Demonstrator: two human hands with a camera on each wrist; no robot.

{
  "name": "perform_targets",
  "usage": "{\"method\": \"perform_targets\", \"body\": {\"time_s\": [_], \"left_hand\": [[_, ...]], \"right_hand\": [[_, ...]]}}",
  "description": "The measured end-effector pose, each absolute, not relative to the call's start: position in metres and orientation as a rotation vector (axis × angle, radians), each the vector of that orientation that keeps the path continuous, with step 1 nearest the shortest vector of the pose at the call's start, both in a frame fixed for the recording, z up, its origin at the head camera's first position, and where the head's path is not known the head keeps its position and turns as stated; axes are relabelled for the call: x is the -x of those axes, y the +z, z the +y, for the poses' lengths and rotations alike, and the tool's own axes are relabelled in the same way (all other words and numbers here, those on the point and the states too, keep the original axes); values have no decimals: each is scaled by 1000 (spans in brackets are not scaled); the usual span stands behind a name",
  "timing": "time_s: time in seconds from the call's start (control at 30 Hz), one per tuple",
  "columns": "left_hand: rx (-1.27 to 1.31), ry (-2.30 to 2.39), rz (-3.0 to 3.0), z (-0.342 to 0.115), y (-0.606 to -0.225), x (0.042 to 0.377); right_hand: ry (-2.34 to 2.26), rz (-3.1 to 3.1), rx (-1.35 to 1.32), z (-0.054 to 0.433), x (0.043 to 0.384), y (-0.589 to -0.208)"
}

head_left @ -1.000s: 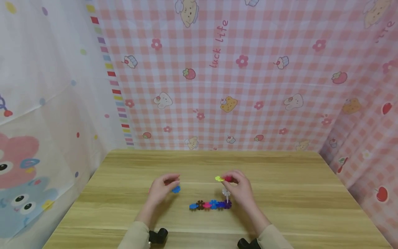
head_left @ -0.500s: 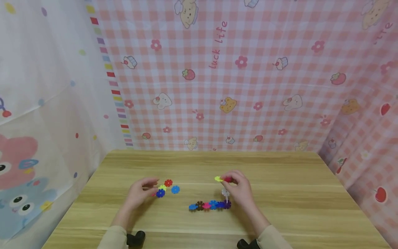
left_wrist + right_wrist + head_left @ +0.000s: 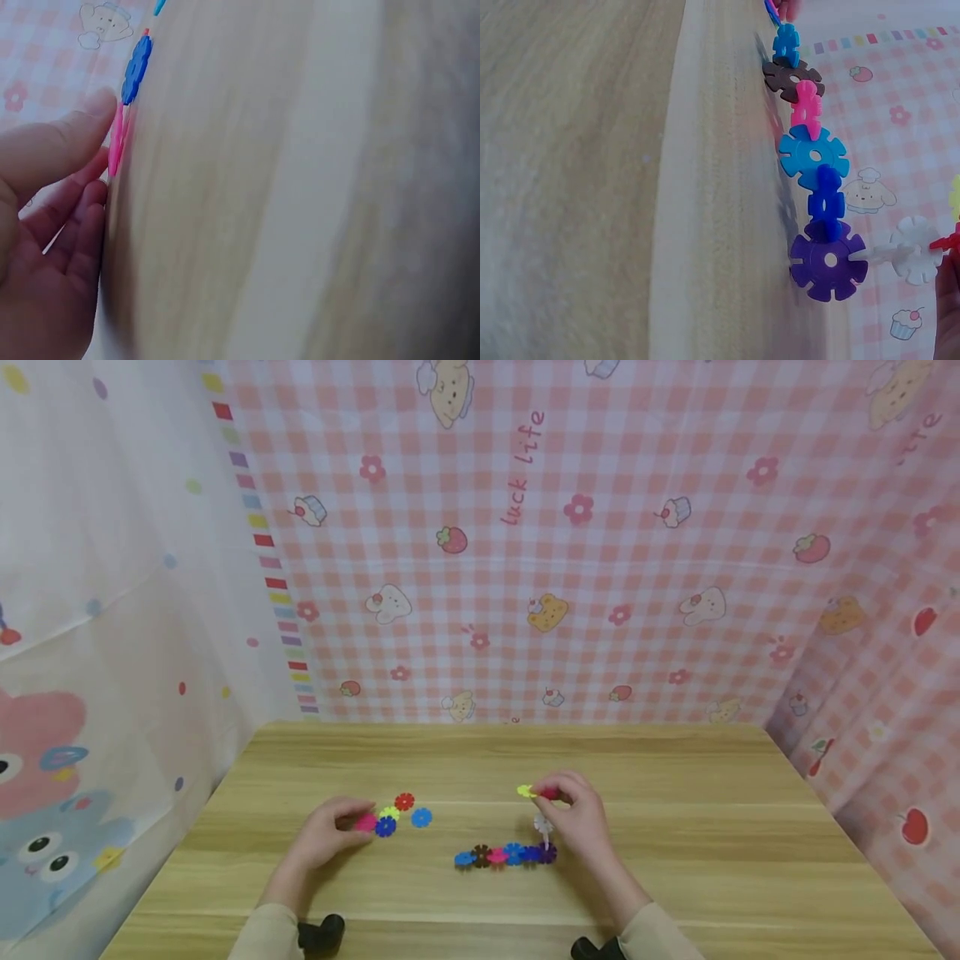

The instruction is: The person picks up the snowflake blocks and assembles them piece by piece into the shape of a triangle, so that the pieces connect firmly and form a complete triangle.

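In the head view my left hand (image 3: 330, 835) has its thumb and fingers around a pink snowflake disc (image 3: 365, 822) on the table. The left wrist view shows that pink disc (image 3: 118, 140) between thumb and fingers. My right hand (image 3: 581, 810) pinches a red snowflake disc (image 3: 550, 793), which has a yellow disc (image 3: 526, 791) on its far end. White discs (image 3: 916, 251) link the red one to the purple disc (image 3: 829, 260) at the right end of a joined row of discs (image 3: 498, 856). Part of the red disc is hidden by my fingers.
Loose discs lie right beside the left hand: dark blue (image 3: 386, 827), yellow (image 3: 389, 813), red (image 3: 405, 802) and light blue (image 3: 422, 817). The wooden table (image 3: 637, 752) ends at a pink checked cloth (image 3: 645, 568) behind and a white cloth on the left.
My left hand has moved left, away from over the loose discs, and come around the pink disc, uncovering the others. The right hand stays in place with the red disc.
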State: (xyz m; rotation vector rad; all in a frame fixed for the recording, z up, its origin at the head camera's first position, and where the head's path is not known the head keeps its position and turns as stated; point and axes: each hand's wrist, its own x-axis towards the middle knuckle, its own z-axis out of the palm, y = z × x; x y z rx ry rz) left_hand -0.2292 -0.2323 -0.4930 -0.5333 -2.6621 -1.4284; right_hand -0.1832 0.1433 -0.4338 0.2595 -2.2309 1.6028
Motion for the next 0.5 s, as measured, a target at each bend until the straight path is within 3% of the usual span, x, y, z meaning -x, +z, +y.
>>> {"method": "perform_targets", "body": {"time_s": [0.5], "left_hand": [[448, -1263, -2752, -235, -500, 234]], "right_hand": [[1600, -2212, -274, 144, 182, -435]]}}
